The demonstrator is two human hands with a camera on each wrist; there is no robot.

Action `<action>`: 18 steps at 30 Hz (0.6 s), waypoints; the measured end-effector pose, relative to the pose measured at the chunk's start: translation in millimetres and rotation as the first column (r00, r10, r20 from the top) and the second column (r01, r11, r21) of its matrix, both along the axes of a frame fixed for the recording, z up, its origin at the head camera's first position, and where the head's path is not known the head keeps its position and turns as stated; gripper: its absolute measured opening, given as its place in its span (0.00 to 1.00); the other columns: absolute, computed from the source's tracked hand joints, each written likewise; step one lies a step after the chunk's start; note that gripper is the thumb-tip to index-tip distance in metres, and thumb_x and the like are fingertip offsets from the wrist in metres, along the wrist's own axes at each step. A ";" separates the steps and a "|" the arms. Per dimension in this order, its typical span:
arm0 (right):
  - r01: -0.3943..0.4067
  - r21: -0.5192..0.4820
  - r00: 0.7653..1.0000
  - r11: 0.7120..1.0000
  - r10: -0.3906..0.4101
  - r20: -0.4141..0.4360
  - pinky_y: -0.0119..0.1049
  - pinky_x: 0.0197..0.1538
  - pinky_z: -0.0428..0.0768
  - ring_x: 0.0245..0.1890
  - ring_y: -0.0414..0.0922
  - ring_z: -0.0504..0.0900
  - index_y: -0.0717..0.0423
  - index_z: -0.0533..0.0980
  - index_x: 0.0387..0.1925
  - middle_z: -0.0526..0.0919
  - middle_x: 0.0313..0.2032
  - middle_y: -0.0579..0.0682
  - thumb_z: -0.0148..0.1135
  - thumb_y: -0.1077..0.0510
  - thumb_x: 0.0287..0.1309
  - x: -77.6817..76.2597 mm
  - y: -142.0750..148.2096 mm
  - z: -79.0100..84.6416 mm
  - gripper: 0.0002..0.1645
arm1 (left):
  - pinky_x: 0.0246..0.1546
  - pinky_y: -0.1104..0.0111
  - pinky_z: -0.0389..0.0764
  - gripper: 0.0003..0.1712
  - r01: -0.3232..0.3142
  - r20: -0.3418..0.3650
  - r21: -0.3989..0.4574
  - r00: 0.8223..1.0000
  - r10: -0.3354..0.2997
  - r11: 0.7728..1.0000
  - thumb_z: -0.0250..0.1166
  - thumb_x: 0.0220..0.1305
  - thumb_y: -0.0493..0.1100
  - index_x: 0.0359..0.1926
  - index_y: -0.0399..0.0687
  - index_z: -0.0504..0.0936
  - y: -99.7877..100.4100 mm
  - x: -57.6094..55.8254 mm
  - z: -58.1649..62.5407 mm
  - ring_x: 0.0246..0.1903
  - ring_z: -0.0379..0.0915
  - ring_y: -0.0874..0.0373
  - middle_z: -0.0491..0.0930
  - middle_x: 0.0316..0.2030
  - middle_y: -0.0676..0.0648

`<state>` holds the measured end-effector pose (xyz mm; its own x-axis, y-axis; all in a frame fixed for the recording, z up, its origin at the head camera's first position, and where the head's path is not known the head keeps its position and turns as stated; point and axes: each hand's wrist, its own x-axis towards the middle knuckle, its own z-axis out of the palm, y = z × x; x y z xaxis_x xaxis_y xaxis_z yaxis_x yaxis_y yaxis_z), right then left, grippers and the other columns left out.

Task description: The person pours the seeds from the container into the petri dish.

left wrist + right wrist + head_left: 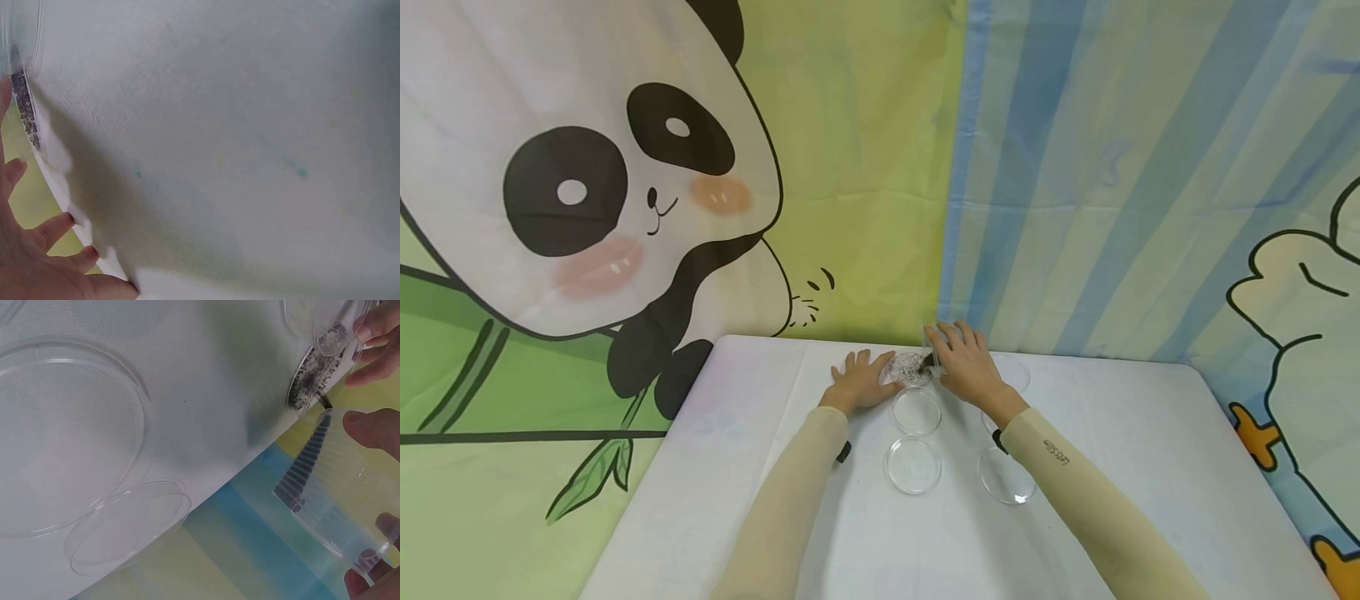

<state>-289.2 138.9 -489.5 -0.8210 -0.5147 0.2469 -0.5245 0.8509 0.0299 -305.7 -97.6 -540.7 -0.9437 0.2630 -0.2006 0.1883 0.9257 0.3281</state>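
Note:
In the head view my right hand (962,362) grips a clear plastic cup (340,487) tilted over a petri dish (906,369) near the table's far edge. The ridged cup has dark loose material along its lower side, and a dark stream leaves its mouth toward the dish. Black and white grains (309,384) cover much of the dish's bottom. My left hand (859,385) lies at the dish's left side, fingers spread, thumb and index at its rim. In the left wrist view, the left hand's fingers (56,231) reach along the table edge beside the dish.
Two clear dishes, a middle one (916,412) and a nearer one (912,465), stand in line below the filled dish. To the right are another dish (1008,477) and more partly behind the right arm. A printed cloth backdrop (865,208) rises behind the white table (1097,467).

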 end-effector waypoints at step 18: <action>-0.010 -0.029 1.000 1.000 0.009 -0.019 0.63 0.63 0.64 0.68 0.65 0.59 0.53 0.56 0.76 0.63 0.70 0.62 0.79 0.58 0.48 0.4 -2.5 -0.9 0.58 | 0.63 0.29 0.48 0.44 -0.001 -0.002 0.003 1.000 0.001 1.000 0.54 0.65 0.75 0.78 0.73 0.55 0.4 0.9 2.2 0.73 0.42 0.33 0.53 0.75 0.37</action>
